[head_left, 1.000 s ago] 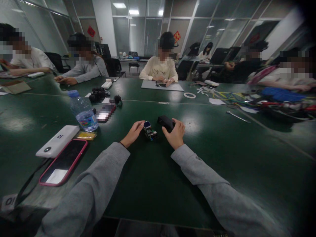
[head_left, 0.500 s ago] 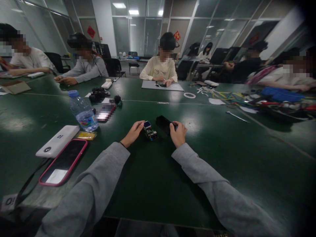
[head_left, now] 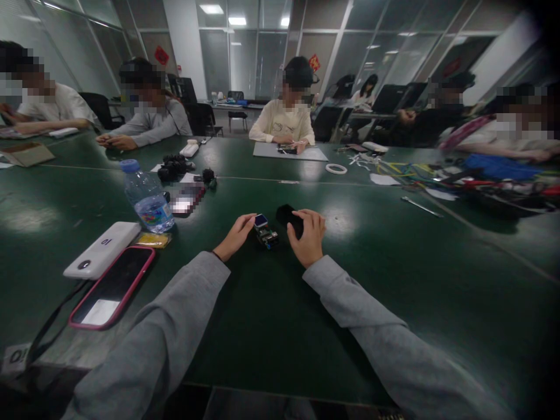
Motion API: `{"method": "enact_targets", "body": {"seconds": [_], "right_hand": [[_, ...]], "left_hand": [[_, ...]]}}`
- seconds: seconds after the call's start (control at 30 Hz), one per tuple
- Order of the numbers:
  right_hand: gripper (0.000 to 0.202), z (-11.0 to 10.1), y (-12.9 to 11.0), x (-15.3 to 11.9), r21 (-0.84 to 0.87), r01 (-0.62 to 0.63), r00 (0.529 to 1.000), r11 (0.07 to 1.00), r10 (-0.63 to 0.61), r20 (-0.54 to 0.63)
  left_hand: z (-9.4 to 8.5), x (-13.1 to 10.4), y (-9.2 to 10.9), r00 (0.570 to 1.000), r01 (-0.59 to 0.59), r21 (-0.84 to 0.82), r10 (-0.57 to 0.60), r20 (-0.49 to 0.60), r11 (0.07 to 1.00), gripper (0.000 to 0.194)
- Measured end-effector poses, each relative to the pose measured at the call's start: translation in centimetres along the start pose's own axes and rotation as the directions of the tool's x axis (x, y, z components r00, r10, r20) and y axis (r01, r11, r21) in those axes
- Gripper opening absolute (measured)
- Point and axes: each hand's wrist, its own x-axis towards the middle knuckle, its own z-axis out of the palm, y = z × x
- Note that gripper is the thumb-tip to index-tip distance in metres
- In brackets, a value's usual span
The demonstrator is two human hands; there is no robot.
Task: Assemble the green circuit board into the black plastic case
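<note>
My left hand (head_left: 236, 236) pinches the edge of a small square screen (head_left: 261, 221), which is joined to a green circuit board (head_left: 267, 237) with metal connectors. Just to the right, my right hand (head_left: 309, 234) curls its fingers over a black box-shaped case (head_left: 286, 214). The case is partly hidden behind the fingers, and a gap separates it from the board. Both hands are over the middle of the dark green table (head_left: 262, 326).
On the left stand a water bottle (head_left: 151, 201), a white power bank (head_left: 102, 251), a yellow packet (head_left: 153, 240) and a pink-rimmed phone (head_left: 112, 289). A tape roll (head_left: 336, 169), a metal rod (head_left: 420, 207) and tangled cables (head_left: 494, 175) lie rightward. Several people sit around.
My right hand has shifted slightly left and turned over the black case, its fingers now further across the top. The case has turned a little. My left hand and the board stay put.
</note>
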Motion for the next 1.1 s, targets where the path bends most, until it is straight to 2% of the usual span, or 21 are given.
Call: {"method": "enact_targets", "body": {"seconds": [0.27, 0.6, 0.77, 0.93, 1.1], "right_hand": [[0.019, 0.1, -0.3, -0.1, 0.188, 0.159, 0.979, 0.969, -0.179, 0.094], [0.024, -0.3, -1.0, -0.3, 0.252, 0.108, 0.949, 0.962, -0.175, 0.262], [0.030, -0.5, -1.6, -0.5, 0.260, 0.151, 0.910, 0.954, -0.237, 0.340], [0.051, -0.1, -1.8, -0.7, 0.264, 0.224, 0.870, 0.938, -0.315, 0.381], [0.047, 0.2, -1.6, -0.9, 0.278, 0.225, 0.853, 0.934, -0.326, 0.407]], "left_hand": [[0.0, 0.1, -0.2, 1.000, -0.023, -0.001, 0.023, 0.000, 1.000, 0.039], [0.0, 0.0, -0.1, 0.999, -0.032, 0.008, 0.032, -0.002, 0.999, 0.038], [0.0, 0.0, -0.1, 0.999, -0.050, 0.016, 0.050, -0.001, 0.999, 0.037], [0.1, 0.2, -0.5, 0.997, -0.082, -0.008, 0.082, -0.015, 0.997, 0.036], [0.2, 0.2, -0.5, 0.997, -0.080, -0.024, 0.080, -0.009, 0.996, 0.037]]}}
